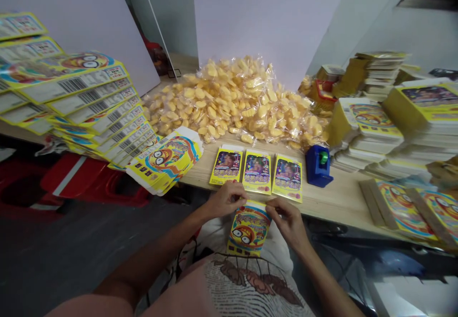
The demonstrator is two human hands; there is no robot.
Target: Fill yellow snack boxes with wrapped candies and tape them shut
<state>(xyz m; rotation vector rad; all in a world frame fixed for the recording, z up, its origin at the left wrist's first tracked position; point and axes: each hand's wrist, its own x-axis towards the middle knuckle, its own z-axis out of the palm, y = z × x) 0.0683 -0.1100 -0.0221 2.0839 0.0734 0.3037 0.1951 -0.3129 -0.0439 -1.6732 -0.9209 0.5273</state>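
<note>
A small yellow printed carton [249,231] with a cartoon face stands over my lap, below the table's front edge. My left hand [225,199] pinches its upper left corner, fingers closed on it. My right hand [288,219] grips its upper right corner at the white top flap. Just beyond the hands, three flat yellow packets [256,171] lie side by side on the wooden table [339,198]. A big heap of clear bags of yellow snacks [236,100] fills the table's middle.
A blue tape dispenser [318,164] sits right of the packets. Flat carton blanks are stacked at the left [89,102], fanned at the front left [166,159], and piled at the right [372,131]. A red basket [324,93] stands behind. Red plastic crates [82,178] lie on the floor.
</note>
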